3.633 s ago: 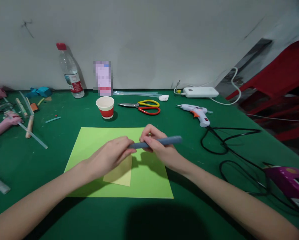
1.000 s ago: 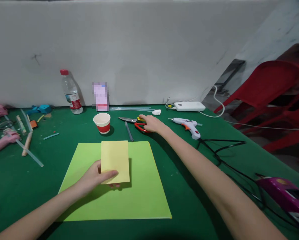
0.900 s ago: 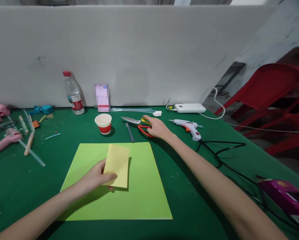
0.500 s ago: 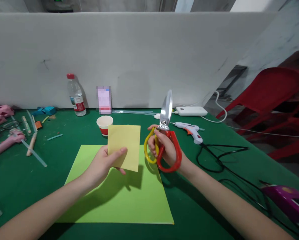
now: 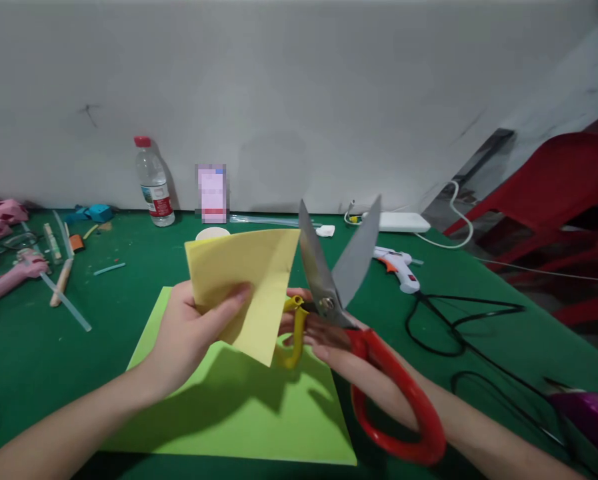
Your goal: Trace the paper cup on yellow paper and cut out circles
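A yellow sheet of paper is pinched in my left hand, thumb on its near face, the other fingers behind it. My right hand has its fingers in the handles of a pair of scissors, one handle red and one yellow. The blades stand spread apart and point upward, just right of the paper's edge. Under both hands lies a larger light-green sheet. A paper cup shows only its rim behind the yellow paper.
A water bottle and a pixelated phone-like screen stand by the white wall. At right are a white glue gun with a black cord and a white power strip. A pink glue gun and glue sticks lie at left.
The scissors' blades have opened wide, and they have come closer to me. The yellow paper has tilted and bent, moving slightly left, and now covers most of the cup.
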Tool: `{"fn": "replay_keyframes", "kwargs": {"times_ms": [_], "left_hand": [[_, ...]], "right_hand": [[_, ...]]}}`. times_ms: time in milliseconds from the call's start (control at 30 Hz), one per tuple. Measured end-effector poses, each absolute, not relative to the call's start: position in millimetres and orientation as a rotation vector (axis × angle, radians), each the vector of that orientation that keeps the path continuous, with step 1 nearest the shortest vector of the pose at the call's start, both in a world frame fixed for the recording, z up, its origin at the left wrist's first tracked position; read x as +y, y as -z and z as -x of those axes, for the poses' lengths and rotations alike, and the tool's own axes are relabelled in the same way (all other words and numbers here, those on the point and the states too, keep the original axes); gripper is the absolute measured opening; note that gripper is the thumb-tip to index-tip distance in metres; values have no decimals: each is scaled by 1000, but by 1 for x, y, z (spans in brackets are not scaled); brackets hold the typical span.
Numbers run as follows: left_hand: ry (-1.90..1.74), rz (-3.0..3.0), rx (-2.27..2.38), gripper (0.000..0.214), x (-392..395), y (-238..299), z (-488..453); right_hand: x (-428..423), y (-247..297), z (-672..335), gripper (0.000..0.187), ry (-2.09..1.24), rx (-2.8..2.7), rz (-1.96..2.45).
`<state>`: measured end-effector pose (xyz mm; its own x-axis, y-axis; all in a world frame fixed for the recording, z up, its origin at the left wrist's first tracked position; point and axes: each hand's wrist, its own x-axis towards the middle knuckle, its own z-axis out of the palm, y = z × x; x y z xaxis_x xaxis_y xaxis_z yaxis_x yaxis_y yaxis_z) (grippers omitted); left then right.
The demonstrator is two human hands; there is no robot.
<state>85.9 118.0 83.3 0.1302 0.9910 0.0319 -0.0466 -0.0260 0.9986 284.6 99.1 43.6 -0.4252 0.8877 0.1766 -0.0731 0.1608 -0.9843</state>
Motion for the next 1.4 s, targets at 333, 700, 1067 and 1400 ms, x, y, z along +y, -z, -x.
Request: {"fn": "replay_keyframes", "kwargs": {"times_ms": [333,700,1067,1400], "left_hand": [[-749,-1349,1066,18,113,-78,-106],[-761,-1320,902,43,96,-59,-115],[-1124,-1335,948,25,119,-82,-93],[-1309,-1562,1070,12,112,-71,-106]], "right_hand": [[99,-50,-280,37,-1343,-1153,859],[99,-58,-284,32,-1249,-1129,794],[94,-43,-272,21,-1333,-1194,697],[79,-33,-264,22,-1422,-1454,940]]}}
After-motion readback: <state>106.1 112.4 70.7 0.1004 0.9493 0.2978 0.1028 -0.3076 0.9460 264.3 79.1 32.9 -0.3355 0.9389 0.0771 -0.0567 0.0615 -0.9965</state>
